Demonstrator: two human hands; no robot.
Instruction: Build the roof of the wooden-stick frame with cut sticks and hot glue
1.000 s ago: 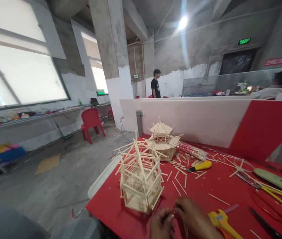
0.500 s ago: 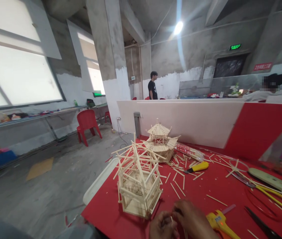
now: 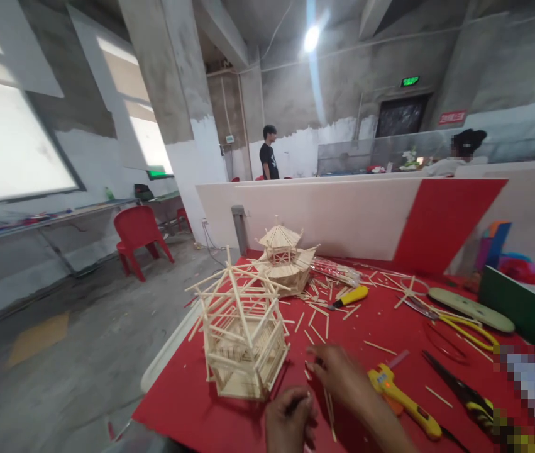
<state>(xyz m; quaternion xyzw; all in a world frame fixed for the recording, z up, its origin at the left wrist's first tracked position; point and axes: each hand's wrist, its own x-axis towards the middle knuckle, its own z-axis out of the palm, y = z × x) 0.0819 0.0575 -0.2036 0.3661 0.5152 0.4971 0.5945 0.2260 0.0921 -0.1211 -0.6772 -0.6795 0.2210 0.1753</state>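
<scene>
My left hand is at the front of the red tabletop, its fingers curled round a thin wooden stick of which only a pale tip shows. To its right, my right hand is stretched over the table, fingers apart, close to small stick bits. Longer loose sticks lie below that palm. Just beyond my left hand stands an open-framed stick pavilion model with bare roof ribs. A finished-looking stick pavilion with covered roofs stands behind it.
A yellow glue gun, dark-jawed pliers, yellow-handled scissors and a yellow utility knife lie to the right among scattered sticks. A white partition borders the table's back. Two people are beyond it; a red chair stands left.
My hands have separated; the right one has reached forward, away from the left. The camera view has turned to the right, showing more of the tools.
</scene>
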